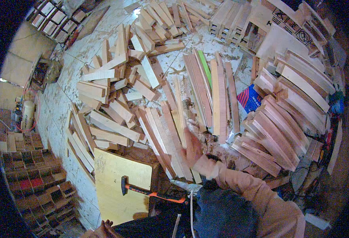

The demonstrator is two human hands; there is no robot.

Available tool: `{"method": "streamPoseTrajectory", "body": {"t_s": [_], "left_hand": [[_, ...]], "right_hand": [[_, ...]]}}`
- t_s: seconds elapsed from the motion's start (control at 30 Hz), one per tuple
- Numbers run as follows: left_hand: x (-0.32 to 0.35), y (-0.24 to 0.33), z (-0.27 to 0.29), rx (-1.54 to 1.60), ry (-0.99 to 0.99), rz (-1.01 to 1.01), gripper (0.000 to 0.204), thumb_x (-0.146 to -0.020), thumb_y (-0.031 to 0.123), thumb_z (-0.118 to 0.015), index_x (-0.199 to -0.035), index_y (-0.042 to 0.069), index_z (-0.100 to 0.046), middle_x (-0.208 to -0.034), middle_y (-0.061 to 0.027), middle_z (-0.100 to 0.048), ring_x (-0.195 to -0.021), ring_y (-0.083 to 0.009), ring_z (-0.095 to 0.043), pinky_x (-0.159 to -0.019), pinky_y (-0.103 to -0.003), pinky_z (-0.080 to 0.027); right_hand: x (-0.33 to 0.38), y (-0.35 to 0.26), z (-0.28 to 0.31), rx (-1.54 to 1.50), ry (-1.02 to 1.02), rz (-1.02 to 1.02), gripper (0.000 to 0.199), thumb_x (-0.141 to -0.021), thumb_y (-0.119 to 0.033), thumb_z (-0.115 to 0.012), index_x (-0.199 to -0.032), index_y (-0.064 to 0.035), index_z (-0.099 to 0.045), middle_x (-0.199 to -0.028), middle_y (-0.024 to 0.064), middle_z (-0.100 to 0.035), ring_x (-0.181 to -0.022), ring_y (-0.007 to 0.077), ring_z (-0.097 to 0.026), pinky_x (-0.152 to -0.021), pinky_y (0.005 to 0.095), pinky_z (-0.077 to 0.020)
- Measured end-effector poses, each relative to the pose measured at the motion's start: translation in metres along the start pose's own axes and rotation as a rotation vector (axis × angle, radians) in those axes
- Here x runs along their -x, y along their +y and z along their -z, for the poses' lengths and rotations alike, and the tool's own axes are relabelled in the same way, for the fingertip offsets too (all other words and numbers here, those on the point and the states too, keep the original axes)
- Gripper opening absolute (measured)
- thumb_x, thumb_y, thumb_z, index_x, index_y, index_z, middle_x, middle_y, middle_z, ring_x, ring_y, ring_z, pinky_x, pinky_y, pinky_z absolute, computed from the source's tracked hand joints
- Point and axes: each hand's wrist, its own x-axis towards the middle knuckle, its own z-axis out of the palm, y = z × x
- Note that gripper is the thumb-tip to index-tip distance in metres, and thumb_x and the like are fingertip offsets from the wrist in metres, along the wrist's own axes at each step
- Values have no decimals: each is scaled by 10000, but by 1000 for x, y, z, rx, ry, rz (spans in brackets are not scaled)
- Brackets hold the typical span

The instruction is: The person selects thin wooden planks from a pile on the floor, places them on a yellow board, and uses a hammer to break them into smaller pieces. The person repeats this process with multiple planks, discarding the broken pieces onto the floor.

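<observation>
My right hand (193,148) reaches forward over a row of long wooden strips (164,133), nearest a narrow pale strip (179,107). Its fingers are smeared by motion, and whether they grip a strip cannot be made out. At the lower edge, bare skin with short digits (105,229) shows beside a dark trouser leg (142,227); whether this is my left hand or a foot is unclear. Between them, a hammer (154,193) with a black and orange handle lies across a yellowish board (123,166), its head toward the left.
Loose wood blocks (115,113) lie heaped ahead and left. Another bundle of strips (216,95), one edged green, sits ahead. Stacked curved pieces (279,133) line the right, near a blue and red packet (249,99). Small blocks (35,178) stand in rows far left, below a compressor tank (28,113).
</observation>
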Motion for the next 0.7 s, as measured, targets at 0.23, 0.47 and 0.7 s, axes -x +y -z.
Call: {"method": "streamPoseTrajectory", "body": {"t_s": [0.23,0.47,0.7], "left_hand": [[3,6,-10,-24,-7,-87,266,-979,105,-536,-1134,-106,-580,-968,-216,-671,-811,-262,-672,-706,-330,-567],[3,3,-14,-23,11,-27,224,-968,78,-546,-1095,-96,-607,-922,-200,-685,-787,-235,-677,-707,-319,-566],[0,0,-14,-57,-39,-80,235,-972,66,-529,-1120,-103,-595,-939,-214,-677,-786,-242,-675,-712,-325,-571]], "right_hand": [[-64,58,1,588,376,-52,624,-852,-79,-549,-1401,78,-297,-1390,320,-331,-1303,481,-306,-1106,527,-259],[-79,67,-15,520,349,-190,664,-741,-3,-562,-1369,43,-350,-1251,280,-399,-1201,454,-368,-1048,546,-292],[-9,2,7,120,-97,-195,660,-818,-263,-663,-1371,-18,-400,-1342,291,-384,-1225,442,-394,-1024,559,-305]]}}
